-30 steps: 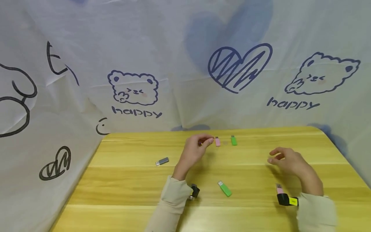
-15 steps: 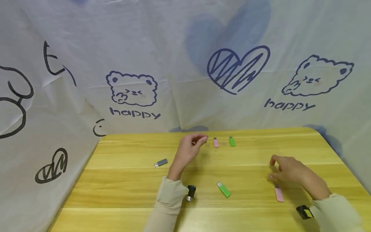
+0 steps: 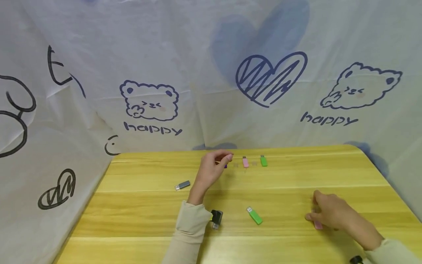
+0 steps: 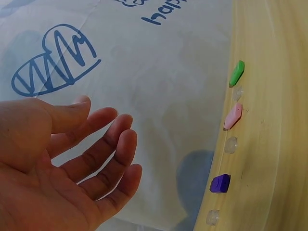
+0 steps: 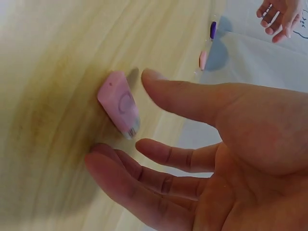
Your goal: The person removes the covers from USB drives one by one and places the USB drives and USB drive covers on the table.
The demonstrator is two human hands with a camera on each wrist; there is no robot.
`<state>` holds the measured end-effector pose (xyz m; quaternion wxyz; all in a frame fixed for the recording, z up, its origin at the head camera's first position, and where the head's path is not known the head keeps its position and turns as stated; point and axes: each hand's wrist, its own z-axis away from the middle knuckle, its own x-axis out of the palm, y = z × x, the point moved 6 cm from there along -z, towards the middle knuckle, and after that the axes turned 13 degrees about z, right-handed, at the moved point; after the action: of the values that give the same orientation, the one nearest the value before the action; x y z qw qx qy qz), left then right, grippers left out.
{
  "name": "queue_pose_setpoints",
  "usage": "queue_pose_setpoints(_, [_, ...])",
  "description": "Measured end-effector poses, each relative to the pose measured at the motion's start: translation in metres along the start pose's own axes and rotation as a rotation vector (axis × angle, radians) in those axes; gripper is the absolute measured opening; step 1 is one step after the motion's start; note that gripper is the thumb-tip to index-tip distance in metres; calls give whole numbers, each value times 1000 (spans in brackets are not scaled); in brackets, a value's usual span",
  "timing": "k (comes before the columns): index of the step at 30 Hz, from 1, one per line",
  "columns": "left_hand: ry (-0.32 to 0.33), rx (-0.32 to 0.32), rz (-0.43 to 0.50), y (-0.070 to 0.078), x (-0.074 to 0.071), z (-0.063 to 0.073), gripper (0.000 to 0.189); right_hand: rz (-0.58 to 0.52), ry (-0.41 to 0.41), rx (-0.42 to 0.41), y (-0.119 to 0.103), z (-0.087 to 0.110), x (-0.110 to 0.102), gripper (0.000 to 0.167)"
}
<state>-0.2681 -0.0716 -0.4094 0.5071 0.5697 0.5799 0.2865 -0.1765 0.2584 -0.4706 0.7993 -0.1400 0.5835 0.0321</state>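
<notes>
My right hand (image 3: pixel 333 211) is low over the table, thumb and fingers spread either side of a pink USB stick (image 5: pixel 118 101) without gripping it. The stick lies on the wood, its metal plug toward the palm in the right wrist view. My left hand (image 3: pixel 211 170) hovers at the back with loosely bent fingers, holding nothing in the left wrist view. Beside it a row runs along the back edge: a purple USB stick (image 4: pixel 220 184), a second pink USB stick (image 4: pixel 233 116) and a green USB stick (image 4: pixel 237 73). The purple one is mostly hidden in the head view.
Small clear pieces (image 4: pixel 231 145) lie between the sticks in the row. Another green USB stick (image 3: pixel 254 216) lies mid-table, a grey one (image 3: pixel 182 185) at the left. A metal plug (image 3: pixel 215 226) shows below the left wrist camera. A white cloth (image 3: pixel 204 73) hangs behind the table.
My right hand has moved down and toward me, over the pink USB stick. The left hand has drawn slightly left, away from the back pink stick, and the purple one now partly shows.
</notes>
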Motion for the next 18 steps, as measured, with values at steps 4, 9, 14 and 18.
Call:
queue_pose_setpoints(4, [2,4,8,-2,-2,0,22,20,38,-1,-4,0,3,33])
queue_pose_setpoints(9, [1,-3,13,-3,-4,-1,22,-37,35,40,-7,2,6,19])
queue_pose_setpoints(14, [8,-18,28,-3,-4,0,22,-84,36,54,-8,2,8,17])
queue_pose_setpoints(18, [10,-21,34,-4,-5,0,23,-30,82,31,-7,0,7,20])
